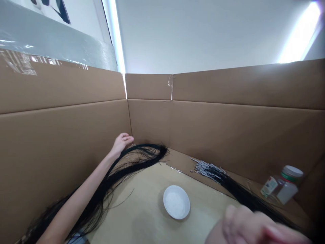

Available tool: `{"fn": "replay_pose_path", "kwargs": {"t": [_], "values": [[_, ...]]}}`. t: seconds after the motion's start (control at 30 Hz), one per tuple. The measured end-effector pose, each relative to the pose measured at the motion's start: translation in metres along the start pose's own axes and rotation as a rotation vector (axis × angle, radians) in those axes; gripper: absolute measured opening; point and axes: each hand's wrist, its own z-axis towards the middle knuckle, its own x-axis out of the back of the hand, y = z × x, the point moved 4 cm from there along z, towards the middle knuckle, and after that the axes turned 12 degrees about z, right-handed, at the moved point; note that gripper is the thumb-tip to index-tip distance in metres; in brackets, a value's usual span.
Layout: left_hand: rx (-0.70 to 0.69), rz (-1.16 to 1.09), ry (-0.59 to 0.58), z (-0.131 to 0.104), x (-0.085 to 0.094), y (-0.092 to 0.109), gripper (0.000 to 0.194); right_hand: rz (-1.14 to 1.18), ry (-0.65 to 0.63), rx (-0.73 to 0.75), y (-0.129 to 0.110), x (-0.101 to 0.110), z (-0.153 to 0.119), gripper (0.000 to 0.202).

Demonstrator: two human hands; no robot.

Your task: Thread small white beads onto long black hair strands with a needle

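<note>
My left hand (123, 142) is at the back left, fingers curled toward the thumb, just over a long bundle of black hair-like strands (142, 165). The bundle loops at the back and runs under my forearm toward the lower left. Whether a thin strand sits between those fingertips is too small to see. My right hand (254, 225) is at the lower right, close to the camera and smeared by motion. Beyond it lies a second black bundle (241, 193), its far end covered with silvery bead-like tips (207, 169).
A small white bowl (177, 202) with something white inside stands on the pale tabletop (142, 203). At the right is a clear plastic jar (283, 186) with a white lid. Tall cardboard walls (228, 135) enclose the back and sides.
</note>
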Motion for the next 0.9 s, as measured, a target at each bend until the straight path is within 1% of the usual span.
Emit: {"fn": "replay_pose_path", "kwargs": {"t": [0.07,0.1,0.13,0.17,0.2,0.23,0.3,0.33,0.4,0.5,0.57,0.63,0.77,0.9], "values": [[-0.085,-0.103,0.07,-0.004,0.015,0.04,0.031,0.06,-0.008,-0.002,0.009,-0.019,0.002,0.012],[-0.125,-0.146,0.079,-0.01,0.019,0.059,0.035,0.111,0.029,-0.011,0.014,-0.029,0.002,0.014],[-0.163,-0.18,0.064,-0.019,0.019,0.077,0.042,0.124,-0.046,-0.115,0.023,-0.043,0.002,0.017],[-0.191,-0.202,0.034,-0.031,0.017,0.093,0.048,0.115,-0.162,-0.232,0.033,-0.059,0.0,0.018],[-0.211,-0.214,-0.016,-0.044,0.012,0.107,0.051,0.103,-0.224,-0.334,0.042,-0.072,-0.002,0.021],[-0.22,-0.217,-0.075,-0.059,0.005,0.118,0.053,0.101,-0.273,-0.434,0.051,-0.083,-0.005,0.027],[-0.214,-0.211,-0.2,-0.089,-0.011,0.13,0.053,0.135,-0.304,-0.559,0.064,-0.098,-0.011,0.04],[-0.207,-0.207,-0.258,-0.103,-0.019,0.133,0.052,0.163,-0.298,-0.587,0.069,-0.103,-0.013,0.044],[-0.184,-0.207,-0.375,-0.125,-0.032,0.133,0.049,0.218,-0.244,-0.574,0.073,-0.107,-0.016,0.044],[-0.138,-0.214,-0.493,-0.144,-0.044,0.125,0.044,0.267,-0.153,-0.49,0.07,-0.103,-0.014,0.028],[-0.108,-0.205,-0.523,-0.15,-0.047,0.12,0.044,0.288,-0.119,-0.447,0.066,-0.099,-0.01,0.022],[-0.089,-0.192,-0.536,-0.154,-0.048,0.117,0.045,0.311,-0.104,-0.43,0.063,-0.095,-0.006,0.021],[-0.086,-0.175,-0.55,-0.16,-0.048,0.117,0.044,0.353,-0.111,-0.45,0.061,-0.09,-0.001,0.021],[-0.087,-0.149,-0.541,-0.165,-0.046,0.119,0.042,0.388,-0.12,-0.476,0.06,-0.09,-0.002,0.023]]}}
